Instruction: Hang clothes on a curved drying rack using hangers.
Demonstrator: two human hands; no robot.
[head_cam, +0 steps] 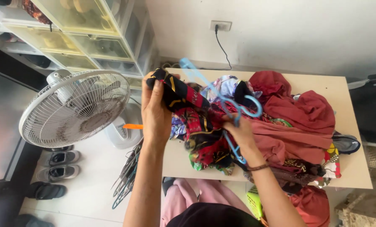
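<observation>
A: What does the left hand hold?

B: Its grip is closed on one end of a black, red and yellow patterned cloth garment, lifted up off the pale wooden counter; the rest trails down to the near edge, so the fabric hangs stretched.

A: And the right hand?

B: Its grip is wrapped around a light blue plastic clothes hanger, which lies slanted across the same garment, hook to the right, as if lined up with the cloth.

A: What lies around them?

B: A heap of dark red clothes on the right of the counter, and a white standing fan on the floor at left, beside a bundle of spare hangers.
</observation>
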